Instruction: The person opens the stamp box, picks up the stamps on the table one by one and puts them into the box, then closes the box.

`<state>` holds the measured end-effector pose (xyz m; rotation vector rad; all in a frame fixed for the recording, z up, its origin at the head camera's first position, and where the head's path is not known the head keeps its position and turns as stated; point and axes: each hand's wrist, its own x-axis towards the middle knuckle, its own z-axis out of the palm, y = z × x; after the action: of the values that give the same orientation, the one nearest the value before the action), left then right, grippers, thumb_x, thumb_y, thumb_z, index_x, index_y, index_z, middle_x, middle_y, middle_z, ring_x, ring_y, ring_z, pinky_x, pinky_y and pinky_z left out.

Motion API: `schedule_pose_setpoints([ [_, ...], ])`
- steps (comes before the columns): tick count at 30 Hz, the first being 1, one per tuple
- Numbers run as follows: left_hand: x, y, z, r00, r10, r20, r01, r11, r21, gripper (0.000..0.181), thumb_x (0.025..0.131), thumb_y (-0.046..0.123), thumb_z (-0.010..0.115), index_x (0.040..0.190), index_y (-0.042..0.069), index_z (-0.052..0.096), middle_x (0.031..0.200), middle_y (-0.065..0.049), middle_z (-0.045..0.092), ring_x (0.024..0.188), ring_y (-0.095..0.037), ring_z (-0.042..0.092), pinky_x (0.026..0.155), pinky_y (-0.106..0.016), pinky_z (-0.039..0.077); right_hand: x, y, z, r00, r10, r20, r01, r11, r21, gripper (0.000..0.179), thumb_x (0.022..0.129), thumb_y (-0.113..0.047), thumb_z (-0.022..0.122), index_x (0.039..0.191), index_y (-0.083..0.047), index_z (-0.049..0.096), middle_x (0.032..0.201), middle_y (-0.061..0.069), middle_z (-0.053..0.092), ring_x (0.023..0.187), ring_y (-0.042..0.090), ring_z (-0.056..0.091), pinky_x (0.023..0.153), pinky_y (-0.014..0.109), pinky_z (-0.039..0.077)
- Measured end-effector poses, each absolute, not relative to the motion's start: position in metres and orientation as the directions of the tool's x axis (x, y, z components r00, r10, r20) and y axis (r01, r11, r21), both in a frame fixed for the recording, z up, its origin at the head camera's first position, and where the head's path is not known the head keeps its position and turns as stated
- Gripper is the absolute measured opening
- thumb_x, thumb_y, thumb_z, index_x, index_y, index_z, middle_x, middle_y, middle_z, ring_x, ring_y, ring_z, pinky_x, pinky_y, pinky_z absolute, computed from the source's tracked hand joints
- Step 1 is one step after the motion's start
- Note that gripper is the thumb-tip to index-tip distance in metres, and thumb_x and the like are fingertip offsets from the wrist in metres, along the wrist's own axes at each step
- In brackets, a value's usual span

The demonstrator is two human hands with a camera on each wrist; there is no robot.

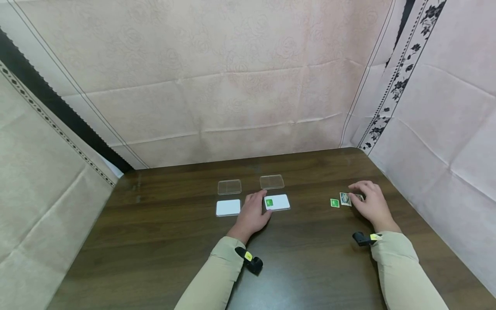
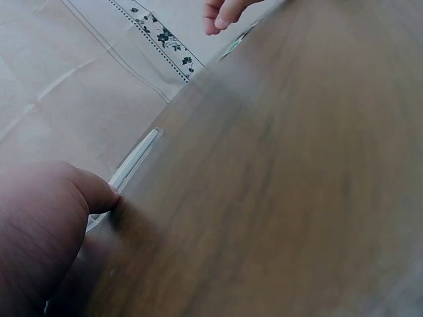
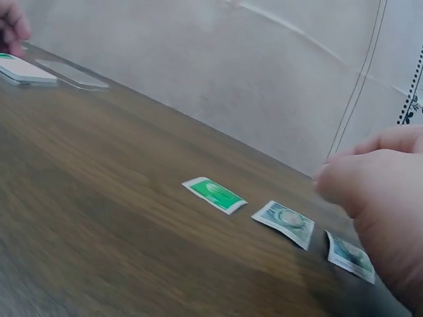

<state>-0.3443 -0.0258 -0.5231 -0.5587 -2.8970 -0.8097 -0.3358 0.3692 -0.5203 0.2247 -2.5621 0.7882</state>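
Observation:
My left hand (image 1: 253,215) spans the left end of a clear-edged case with a white top (image 1: 282,202), thumb at its near edge and fingers at its far edge. A small green stamp (image 1: 269,202) lies on that white top. In the left wrist view the thumb (image 2: 99,191) is against the side of the case. At the right, my right hand (image 1: 370,204) hovers over a row of postage stamps with nothing visible in its fingers. In the right wrist view these are a green stamp (image 3: 215,193), a grey-green stamp (image 3: 285,222) and a darker stamp (image 3: 350,256) beside the hand.
A second white-topped case (image 1: 228,208) lies left of my left hand. Behind the cases are two clear plastic lids, a left lid (image 1: 229,187) and a right lid (image 1: 272,181). The brown wooden table (image 1: 174,241) ends at pale cloth hangings (image 1: 240,99).

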Motion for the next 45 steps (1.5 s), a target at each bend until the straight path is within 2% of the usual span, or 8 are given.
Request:
schedule_pose_setpoints([
  [8,-0.3447,-0.0244,-0.5226,-0.931,0.323,0.172,0.365,0.793,0.487,0.064,0.096,0.031,0.068,0.151,0.009,0.042,0.152,-0.008,0.049,0.140,-0.030,0.041,0.114,-0.042,0.036,-0.3401,0.3736,-0.5251,-0.951,-0.103,0.292,-0.237,0.850,-0.470,0.042,0.092,-0.026,0.071,0.126,-0.002,0.064,0.136,0.028,0.047,0.129,0.056,0.031,0.103,0.070,0.022],
  [14,-0.3445,-0.0238,-0.5225,-0.933,0.318,0.169,0.360,0.795,0.489,0.064,0.096,0.032,0.068,0.151,0.010,0.042,0.152,-0.008,0.049,0.140,-0.030,0.040,0.114,-0.042,0.037,-0.3400,0.3722,-0.5243,-0.964,-0.109,0.241,-0.209,0.870,-0.447,0.047,0.091,-0.026,0.070,0.131,-0.003,0.062,0.142,0.030,0.042,0.132,0.058,0.027,0.104,0.073,0.018],
  [28,-0.3444,-0.0236,-0.5229,-0.934,0.318,0.164,0.357,0.793,0.493,0.063,0.097,0.032,0.068,0.151,0.010,0.043,0.152,-0.008,0.049,0.140,-0.030,0.040,0.114,-0.042,0.036,-0.3390,0.3702,-0.5218,-0.968,-0.081,0.239,-0.190,0.858,-0.478,0.041,0.087,-0.025,0.074,0.120,-0.003,0.063,0.141,0.030,0.043,0.132,0.059,0.026,0.105,0.073,0.017],
  [36,-0.3449,-0.0242,-0.5233,-0.933,0.318,0.166,0.359,0.799,0.483,0.064,0.097,0.032,0.067,0.151,0.010,0.042,0.152,-0.008,0.049,0.140,-0.029,0.040,0.114,-0.042,0.037,-0.3401,0.3716,-0.5230,-0.942,-0.088,0.324,-0.244,0.841,-0.483,0.041,0.087,-0.020,0.076,0.119,-0.001,0.060,0.129,0.030,0.056,0.128,0.054,0.035,0.105,0.068,0.022],
  [45,-0.3461,-0.0238,-0.5253,-0.931,0.321,0.171,0.364,0.803,0.472,0.064,0.097,0.033,0.068,0.150,0.009,0.043,0.152,-0.008,0.049,0.139,-0.029,0.041,0.114,-0.043,0.037,-0.3414,0.3709,-0.5243,-0.945,-0.023,0.328,-0.194,0.843,-0.501,0.029,0.092,-0.015,0.071,0.117,-0.003,0.062,0.115,0.026,0.063,0.118,0.049,0.044,0.097,0.065,0.033],
])
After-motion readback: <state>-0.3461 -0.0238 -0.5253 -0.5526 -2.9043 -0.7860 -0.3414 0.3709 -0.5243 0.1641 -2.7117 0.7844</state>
